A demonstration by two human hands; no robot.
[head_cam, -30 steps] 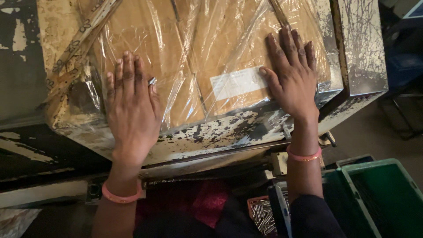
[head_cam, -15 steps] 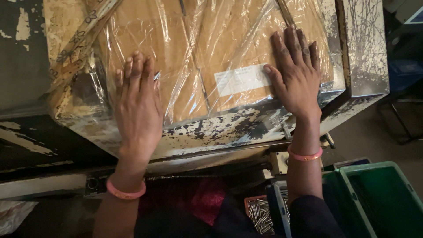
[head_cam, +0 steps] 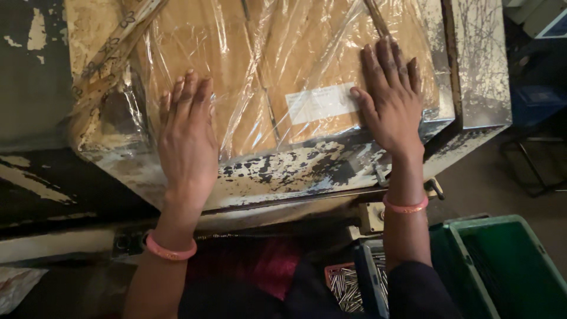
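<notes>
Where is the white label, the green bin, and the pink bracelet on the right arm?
white label (head_cam: 321,103), head view, middle of the label
green bin (head_cam: 472,231), head view, near rim
pink bracelet (head_cam: 405,207), head view, front of the band

**Warm, uneven light with glare on plastic film**

Light falls from above and far, brightest on the clear plastic film over the tan cardboard box (head_cam: 277,77), where white streaks of glare run along the wrinkles. The chipped grey metal table (head_cam: 283,171) catches softer shine at its near edge. Below that edge the scene sinks into deep shadow. The green plastic bin (head_cam: 502,266) at near right is dim. Focus is fair; the corners look slightly soft.
</notes>
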